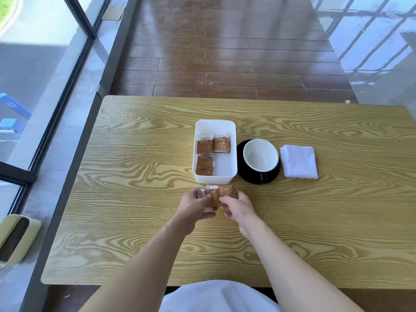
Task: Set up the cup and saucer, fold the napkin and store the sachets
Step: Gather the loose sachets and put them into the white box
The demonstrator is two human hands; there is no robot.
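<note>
While both our hands meet just in front of the white tray (234,131), they hold a small bunch of brown sachets (217,194) just above the counter (135,176). Our left hand (194,204) has its fingers closed on the bunch's left side, and our right hand (236,207) pinches its right side; we cannot tell how many sachets are in the bunch. Inside the tray we count three groups of sachets (204,147), two at the far end and one nearer us. To the right of the tray, touching it, stands one white cup (261,157) on one black saucer (242,174). Just right of the saucer lies one folded white napkin (299,161).
</note>
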